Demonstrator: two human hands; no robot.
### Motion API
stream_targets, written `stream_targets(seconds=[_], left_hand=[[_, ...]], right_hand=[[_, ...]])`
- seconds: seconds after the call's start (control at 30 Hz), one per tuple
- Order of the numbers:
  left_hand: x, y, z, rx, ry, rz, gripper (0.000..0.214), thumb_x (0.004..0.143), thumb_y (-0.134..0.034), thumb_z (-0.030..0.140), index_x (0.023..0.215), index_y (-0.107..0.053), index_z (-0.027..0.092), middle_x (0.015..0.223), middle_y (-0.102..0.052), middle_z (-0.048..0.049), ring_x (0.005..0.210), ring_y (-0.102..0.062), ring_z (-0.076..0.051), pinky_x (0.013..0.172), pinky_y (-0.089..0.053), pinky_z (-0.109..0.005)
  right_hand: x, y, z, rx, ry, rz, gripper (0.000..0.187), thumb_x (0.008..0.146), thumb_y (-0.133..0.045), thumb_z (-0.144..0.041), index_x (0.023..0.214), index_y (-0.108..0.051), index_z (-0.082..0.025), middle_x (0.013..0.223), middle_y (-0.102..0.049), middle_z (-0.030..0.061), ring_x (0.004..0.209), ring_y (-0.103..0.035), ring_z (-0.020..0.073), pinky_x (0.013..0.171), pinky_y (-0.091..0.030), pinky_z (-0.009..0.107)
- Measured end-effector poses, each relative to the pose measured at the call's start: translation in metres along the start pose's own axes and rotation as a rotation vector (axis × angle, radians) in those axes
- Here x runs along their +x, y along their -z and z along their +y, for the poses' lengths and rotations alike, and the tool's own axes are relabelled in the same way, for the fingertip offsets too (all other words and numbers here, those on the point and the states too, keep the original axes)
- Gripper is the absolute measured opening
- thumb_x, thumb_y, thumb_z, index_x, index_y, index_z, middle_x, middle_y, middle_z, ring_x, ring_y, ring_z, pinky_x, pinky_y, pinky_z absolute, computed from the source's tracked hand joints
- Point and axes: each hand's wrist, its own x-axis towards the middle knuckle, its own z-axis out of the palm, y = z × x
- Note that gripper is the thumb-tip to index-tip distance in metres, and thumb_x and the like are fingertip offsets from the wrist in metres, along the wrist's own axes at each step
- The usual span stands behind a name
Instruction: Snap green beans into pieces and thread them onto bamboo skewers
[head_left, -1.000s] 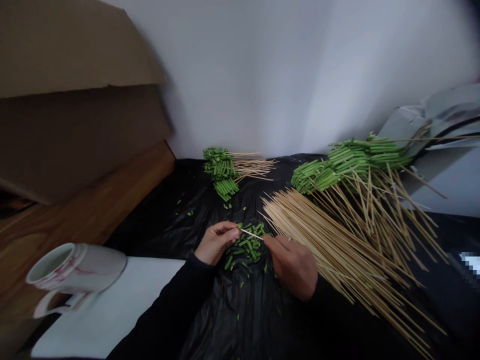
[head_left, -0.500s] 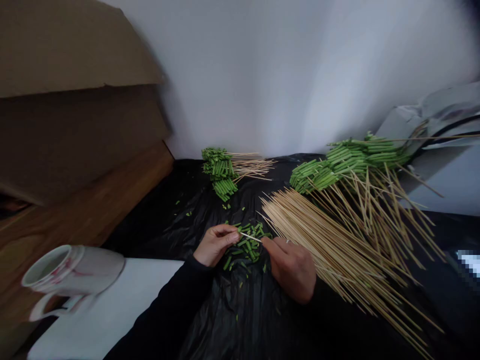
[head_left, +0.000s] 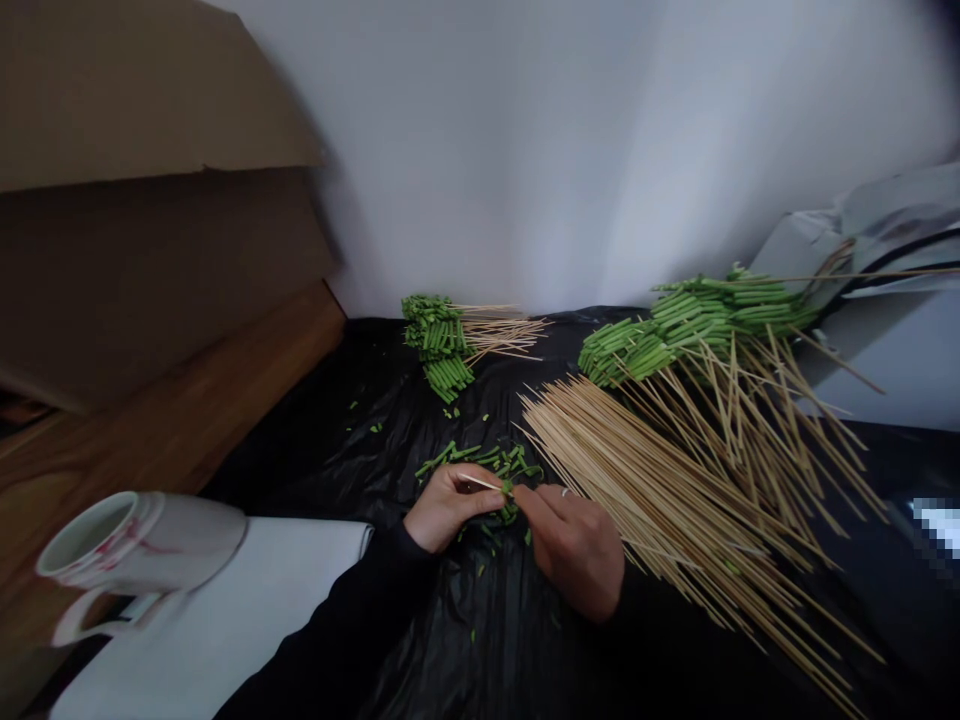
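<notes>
A thin bamboo skewer [head_left: 481,483] is pinched between the thumb and fingers of my left hand [head_left: 450,508], slanting toward the other hand. At its right end sits a small green piece of cut stem [head_left: 508,489]. My right hand [head_left: 574,545], with a ring on one finger, has its fingertips closed against that green piece; what lies inside the pinch is partly hidden. Loose cut green stems [head_left: 517,462] lie scattered on the black plastic sheet [head_left: 442,630] behind and below the hands.
Many bare skewers [head_left: 675,500] lie right of my hands. Skewered green stems are piled at back centre [head_left: 439,340] and back right [head_left: 697,320]. A mug [head_left: 150,540] rests on a white surface [head_left: 300,560] at left, near a cardboard box [head_left: 150,260]. A pale wall [head_left: 525,150] stands behind.
My hands have come closer together. The skewer, which spanned the gap between them, now lies across my left fingers, with a green piece at its right end. More loose stems show behind my left hand.
</notes>
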Motion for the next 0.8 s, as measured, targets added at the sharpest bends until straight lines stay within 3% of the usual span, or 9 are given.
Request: stream_targets(seconds=[0.1, 0.2, 0.33, 0.4, 0.63, 0.8], left_hand=[[-0.001, -0.002, 0.001, 0.030, -0.026, -0.036, 0.022, 0.052, -0.088, 0.026, 0.065, -0.074, 0.015, 0.065, -0.070, -0.0003, 0.059, -0.059, -0.010, 0.060, -0.047, -0.020], [0.004, 0.010, 0.007, 0.124, -0.092, -0.018, 0.022, 0.058, -0.085, 0.029, 0.074, -0.075, 0.016, 0.073, -0.073, -0.0026, 0.064, -0.062, -0.012, 0.063, -0.048, -0.022], [0.012, 0.039, 0.017, 0.349, -0.227, 0.280, 0.025, 0.073, -0.073, 0.037, 0.085, -0.075, 0.015, 0.077, -0.073, -0.0049, 0.068, -0.062, -0.015, 0.066, -0.048, -0.026], [0.015, 0.051, 0.017, 0.546, -0.283, 0.373, 0.024, 0.077, -0.069, 0.036, 0.086, -0.074, 0.015, 0.083, -0.074, -0.0069, 0.076, -0.064, -0.019, 0.073, -0.049, -0.030], [0.021, 0.051, 0.000, 1.358, -0.537, 0.293, 0.020, 0.084, -0.061, 0.021, 0.100, -0.073, 0.020, 0.103, -0.070, -0.0092, 0.099, -0.058, -0.026, 0.090, -0.045, -0.043], [0.023, 0.048, -0.004, 1.553, -0.577, 0.315, 0.016, 0.083, -0.062, 0.018, 0.093, -0.074, 0.023, 0.108, -0.068, -0.0077, 0.103, -0.054, -0.027, 0.089, -0.045, -0.043]], right_hand=[[0.000, 0.000, 0.000, 0.002, 0.012, 0.009, 0.028, 0.094, -0.037, -0.011, 0.097, -0.065, -0.016, 0.065, -0.055, 0.0013, 0.059, -0.046, 0.0163, 0.057, -0.027, 0.032], [0.002, 0.002, 0.008, -0.022, 0.009, 0.020, 0.026, 0.095, -0.040, -0.014, 0.096, -0.065, -0.016, 0.065, -0.055, 0.0013, 0.060, -0.048, 0.0156, 0.058, -0.027, 0.031], [0.004, 0.003, 0.020, -0.075, -0.084, 0.056, 0.025, 0.095, -0.041, -0.014, 0.092, -0.066, -0.017, 0.066, -0.056, 0.0018, 0.061, -0.050, 0.0148, 0.059, -0.028, 0.030], [0.005, 0.003, 0.023, -0.090, -0.089, 0.060, 0.026, 0.095, -0.041, -0.015, 0.094, -0.067, -0.017, 0.067, -0.056, 0.0019, 0.061, -0.050, 0.0145, 0.058, -0.028, 0.030], [0.004, 0.000, 0.022, -0.098, -0.066, 0.038, 0.026, 0.096, -0.041, -0.017, 0.095, -0.067, -0.017, 0.065, -0.056, 0.0013, 0.058, -0.049, 0.0137, 0.057, -0.027, 0.029], [0.002, 0.000, 0.021, -0.081, -0.068, 0.024, 0.026, 0.095, -0.042, -0.017, 0.096, -0.068, -0.017, 0.065, -0.056, 0.0014, 0.059, -0.050, 0.0136, 0.058, -0.028, 0.029]])
